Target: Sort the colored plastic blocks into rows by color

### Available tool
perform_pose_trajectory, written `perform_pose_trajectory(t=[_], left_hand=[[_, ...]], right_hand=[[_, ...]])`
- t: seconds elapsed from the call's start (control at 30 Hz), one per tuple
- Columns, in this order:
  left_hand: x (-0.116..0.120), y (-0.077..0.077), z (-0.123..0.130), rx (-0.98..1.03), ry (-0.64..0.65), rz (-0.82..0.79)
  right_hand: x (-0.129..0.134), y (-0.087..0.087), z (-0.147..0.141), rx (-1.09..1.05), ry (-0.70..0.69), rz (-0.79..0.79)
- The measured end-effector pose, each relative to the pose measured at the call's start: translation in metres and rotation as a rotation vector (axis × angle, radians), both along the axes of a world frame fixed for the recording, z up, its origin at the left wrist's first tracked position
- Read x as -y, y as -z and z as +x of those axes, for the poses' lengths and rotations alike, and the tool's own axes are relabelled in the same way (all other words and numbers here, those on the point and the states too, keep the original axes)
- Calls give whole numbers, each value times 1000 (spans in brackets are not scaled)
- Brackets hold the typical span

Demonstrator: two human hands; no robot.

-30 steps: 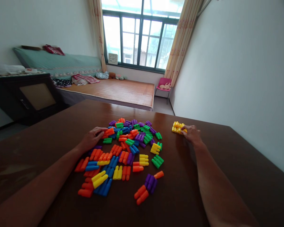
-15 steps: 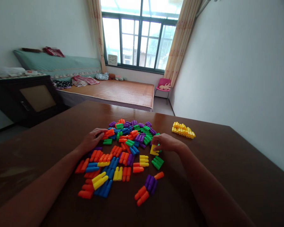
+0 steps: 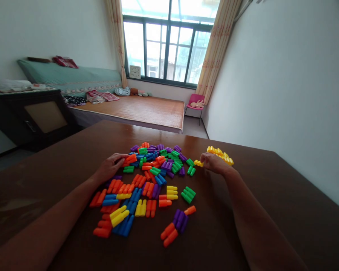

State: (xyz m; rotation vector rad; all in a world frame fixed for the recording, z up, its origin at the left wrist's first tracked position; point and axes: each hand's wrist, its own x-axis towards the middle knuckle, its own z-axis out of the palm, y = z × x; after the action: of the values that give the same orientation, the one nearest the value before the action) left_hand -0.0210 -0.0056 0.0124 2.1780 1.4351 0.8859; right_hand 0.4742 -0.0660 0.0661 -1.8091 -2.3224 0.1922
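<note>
My left hand rests at the left edge of a mixed pile, its fingers closed on an orange plastic building block. Right of the pile, my right hand pinches a yellow building block whose knobbed end sticks out to the left. Just behind that hand sits a group of yellow blocks, partly covered by it. Green blocks lie close to its fingertips. Purple blocks, along with blue, orange and green ones, make up the pile between my hands.
Nearer to me on the brown table lie several loose blocks, among them a yellow block, a green block and a joined orange-and-purple piece. Beyond the table stand a bed and a pink chair.
My right hand has moved right and away from me, carrying the yellow block from the pile's right edge toward the yellow group. The left hand has stayed in place.
</note>
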Motion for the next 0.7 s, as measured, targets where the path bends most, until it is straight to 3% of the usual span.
perform_pose_trajectory(t=[0.17,0.37,0.43,0.57,0.7], left_hand=[[1,-1,1,1,-1,3],[0,0,0,-14,6,6],[0,0,0,-14,6,7],[0,0,0,-3,9,4],[0,1,-1,0,8,11]], right_hand=[[-1,0,4,-28,72,-21],[2,4,-4,-23,145,-163],[2,4,0,1,152,-69],[-3,5,11,57,252,284],[-8,18,19,120,266,375]])
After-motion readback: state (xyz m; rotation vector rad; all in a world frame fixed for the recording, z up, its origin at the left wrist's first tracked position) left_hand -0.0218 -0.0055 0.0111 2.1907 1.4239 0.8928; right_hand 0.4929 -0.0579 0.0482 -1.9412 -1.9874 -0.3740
